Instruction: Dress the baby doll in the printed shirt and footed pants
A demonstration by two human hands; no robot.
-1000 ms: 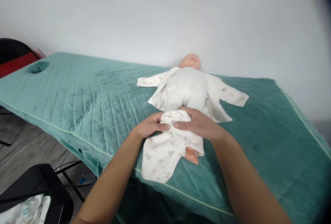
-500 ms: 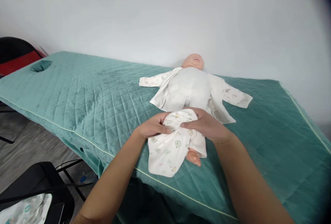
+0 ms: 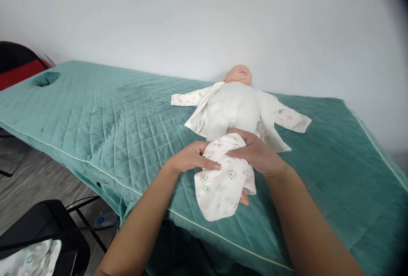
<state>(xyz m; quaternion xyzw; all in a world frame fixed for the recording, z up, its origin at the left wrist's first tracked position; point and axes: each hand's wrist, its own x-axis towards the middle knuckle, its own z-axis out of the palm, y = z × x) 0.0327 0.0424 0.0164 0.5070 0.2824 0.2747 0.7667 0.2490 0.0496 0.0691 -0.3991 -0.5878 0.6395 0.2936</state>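
Observation:
A baby doll point(image 3: 233, 106) lies on its back with its head toward the wall. It wears an open white patterned jacket point(image 3: 276, 133) over a white body, with both sleeves spread. Around its legs are white baby pants point(image 3: 219, 191) printed with small bears. My left hand point(image 3: 196, 157) pinches the pants' fabric, thumb on top. On the other side my right hand point(image 3: 255, 152) grips the bunched upper part of the same pants. One doll foot point(image 3: 244, 198) shows partly below a leg opening; the other leg is hidden by cloth.
The doll lies on a green quilted bed point(image 3: 127, 131) set against a white wall, with a face hole point(image 3: 46, 79) at its far left. A black chair point(image 3: 47, 233) holding a printed package point(image 3: 32, 259) stands at the lower left. A black and red chair point(image 3: 19, 67) is behind.
The loose pants leg has swung to the right and now covers more of the doll's foot. My left thumb has shifted right over the cloth. Both hands keep their hold.

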